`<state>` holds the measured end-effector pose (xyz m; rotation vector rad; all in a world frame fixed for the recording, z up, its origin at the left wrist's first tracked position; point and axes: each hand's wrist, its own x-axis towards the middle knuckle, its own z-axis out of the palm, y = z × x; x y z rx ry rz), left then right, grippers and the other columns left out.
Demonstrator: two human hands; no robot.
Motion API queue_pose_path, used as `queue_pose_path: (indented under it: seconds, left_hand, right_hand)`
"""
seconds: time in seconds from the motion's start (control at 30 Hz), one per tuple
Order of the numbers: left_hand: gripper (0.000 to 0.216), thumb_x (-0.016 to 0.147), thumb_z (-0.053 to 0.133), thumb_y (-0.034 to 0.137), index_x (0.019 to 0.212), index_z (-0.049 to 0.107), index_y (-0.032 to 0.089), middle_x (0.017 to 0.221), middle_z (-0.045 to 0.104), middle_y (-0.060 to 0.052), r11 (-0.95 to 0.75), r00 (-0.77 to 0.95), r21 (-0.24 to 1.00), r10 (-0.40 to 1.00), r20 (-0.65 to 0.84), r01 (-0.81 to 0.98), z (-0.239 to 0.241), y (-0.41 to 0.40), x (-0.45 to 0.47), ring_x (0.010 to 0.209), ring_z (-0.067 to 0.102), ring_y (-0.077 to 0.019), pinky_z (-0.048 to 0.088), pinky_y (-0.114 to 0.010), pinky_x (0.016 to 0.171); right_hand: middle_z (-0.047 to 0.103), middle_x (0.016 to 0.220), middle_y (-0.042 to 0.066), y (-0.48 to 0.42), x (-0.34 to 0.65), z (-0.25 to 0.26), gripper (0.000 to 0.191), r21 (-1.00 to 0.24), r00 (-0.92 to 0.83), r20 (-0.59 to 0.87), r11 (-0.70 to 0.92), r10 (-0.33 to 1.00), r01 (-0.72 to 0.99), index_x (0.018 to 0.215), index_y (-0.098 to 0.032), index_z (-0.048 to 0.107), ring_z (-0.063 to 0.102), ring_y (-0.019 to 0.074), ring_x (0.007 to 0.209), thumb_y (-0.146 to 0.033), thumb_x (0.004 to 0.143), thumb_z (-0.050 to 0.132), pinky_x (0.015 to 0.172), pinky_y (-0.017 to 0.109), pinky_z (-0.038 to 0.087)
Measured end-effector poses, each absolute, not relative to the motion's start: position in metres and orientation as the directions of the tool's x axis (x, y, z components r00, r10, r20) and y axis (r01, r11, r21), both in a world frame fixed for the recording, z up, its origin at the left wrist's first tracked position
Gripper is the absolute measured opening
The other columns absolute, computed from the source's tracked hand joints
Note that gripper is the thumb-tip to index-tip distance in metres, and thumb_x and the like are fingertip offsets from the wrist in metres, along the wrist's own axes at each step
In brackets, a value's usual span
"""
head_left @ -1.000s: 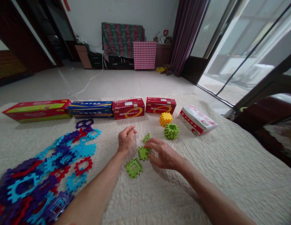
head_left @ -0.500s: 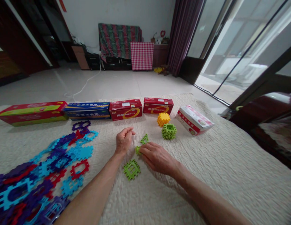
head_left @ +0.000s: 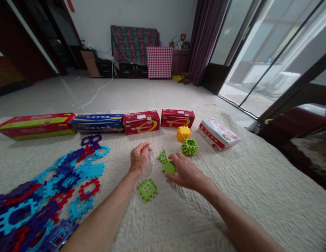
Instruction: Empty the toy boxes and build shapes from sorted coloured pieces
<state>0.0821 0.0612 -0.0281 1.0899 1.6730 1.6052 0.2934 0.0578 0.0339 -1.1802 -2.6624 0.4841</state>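
My right hand (head_left: 186,171) grips a solid green square building tile (head_left: 168,167) between thumb and fingers, low over the bedspread. Just beyond that tile lies a small green triangular tile (head_left: 162,156). A green square tile with a window pattern (head_left: 148,190) lies flat nearer to me, between my forearms. To the left, my left hand (head_left: 140,157) rests loosely closed on the cover, with nothing visible in it. Behind my right hand are a toothed green block (head_left: 189,147) with an open top and a toothed yellow block (head_left: 183,133).
Purple, blue and red toothed tiles (head_left: 65,180) spread in a heap at the left. Along the far side of the cream bedspread (head_left: 257,196) stand a red-and-green box (head_left: 38,126), a blue box (head_left: 98,124), two red boxes (head_left: 141,122) and a white-and-red box (head_left: 219,134).
My right hand has moved a little to the right, and the solid green tile has shifted right with it, close to the triangle. My left hand has stayed put.
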Motion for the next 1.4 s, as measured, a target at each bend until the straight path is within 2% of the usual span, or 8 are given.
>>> queue_pose_path:
  seconds: [0.13,0.37,0.53,0.7,1.0,1.13,1.27,1.4]
  left_hand:
    - [0.035,0.073,0.054,0.029,0.099,0.072,0.014,0.075,0.071,-0.002,-0.045,-0.502,0.982,0.854,0.133,0.184,-0.027,0.061,0.082,0.044,0.038,-0.0064,0.031,-0.021,0.046]
    - [0.034,0.073,0.054,0.030,0.098,0.072,0.014,0.074,0.070,-0.002,-0.040,-0.497,0.982,0.858,0.130,0.187,-0.026,0.060,0.083,0.046,0.040,-0.0074,0.033,-0.022,0.048]
    - [0.033,0.073,0.054,0.029,0.096,0.073,0.015,0.074,0.071,-0.002,-0.041,-0.497,0.977,0.856,0.142,0.209,-0.027,0.061,0.082,0.048,0.044,-0.0088,0.035,-0.023,0.050]
    - [0.033,0.072,0.054,0.028,0.095,0.073,0.014,0.074,0.071,-0.003,-0.053,-0.492,0.975,0.857,0.155,0.215,-0.027,0.062,0.082,0.051,0.049,-0.0100,0.038,-0.023,0.051]
    - [0.031,0.071,0.055,0.026,0.092,0.074,0.015,0.072,0.071,-0.004,-0.064,-0.496,0.977,0.853,0.160,0.204,-0.029,0.062,0.082,0.046,0.048,-0.0094,0.034,-0.023,0.046]
    - [0.031,0.070,0.056,0.027,0.092,0.074,0.015,0.072,0.071,-0.004,-0.072,-0.505,0.983,0.850,0.149,0.169,-0.028,0.062,0.082,0.047,0.048,-0.0092,0.034,-0.023,0.047]
    - [0.031,0.068,0.057,0.027,0.091,0.073,0.016,0.072,0.070,-0.003,-0.081,-0.558,0.993,0.822,0.116,0.088,-0.028,0.063,0.081,0.051,0.050,-0.0096,0.038,-0.022,0.050]
    - [0.031,0.067,0.057,0.028,0.092,0.072,0.016,0.071,0.069,-0.003,-0.115,-0.627,0.992,0.776,0.063,-0.043,-0.026,0.066,0.078,0.057,0.054,-0.0107,0.043,-0.023,0.057]
  right_hand:
    - [0.055,0.103,0.012,0.053,0.291,0.029,0.038,-0.328,-0.690,-0.018,0.648,0.723,0.687,0.106,-0.014,0.052,0.053,0.0235,0.096,-0.022,0.072,0.067,0.086,0.037,0.045]
    - [0.057,0.099,0.012,0.053,0.293,0.033,0.033,-0.348,-0.682,0.004,0.640,0.732,0.685,0.104,-0.014,0.053,0.054,0.0225,0.091,-0.017,0.071,0.062,0.082,0.035,0.045]
    - [0.058,0.101,0.013,0.072,0.311,0.056,0.030,-0.424,-0.536,0.229,0.579,0.812,0.696,0.107,-0.016,0.054,0.057,0.0225,0.088,-0.026,0.078,0.059,0.080,0.037,0.047]
    - [0.062,0.102,0.015,0.103,0.333,0.057,0.029,-0.377,-0.313,0.441,0.490,0.841,0.786,0.105,-0.017,0.058,0.059,0.0268,0.090,-0.031,0.080,0.058,0.079,0.042,0.048]
    - [0.065,0.101,0.016,0.116,0.341,0.042,0.029,-0.353,-0.273,0.462,0.457,0.844,0.816,0.104,-0.017,0.062,0.061,0.0291,0.089,-0.034,0.081,0.059,0.076,0.045,0.049]
    - [0.061,0.112,0.019,0.112,0.340,0.049,0.037,-0.311,-0.272,0.507,0.468,0.818,0.828,0.110,-0.015,0.061,0.059,0.0321,0.099,-0.036,0.080,0.063,0.083,0.048,0.049]
    - [0.062,0.105,0.013,0.096,0.326,0.056,0.026,-0.353,-0.386,0.496,0.587,0.778,0.728,0.107,-0.017,0.061,0.061,0.0254,0.092,-0.031,0.085,0.059,0.080,0.042,0.050]
    - [0.065,0.102,0.009,0.065,0.299,0.050,0.022,-0.481,-0.770,0.286,0.780,0.571,0.400,0.106,-0.017,0.062,0.063,0.0186,0.088,-0.018,0.084,0.058,0.082,0.035,0.051]
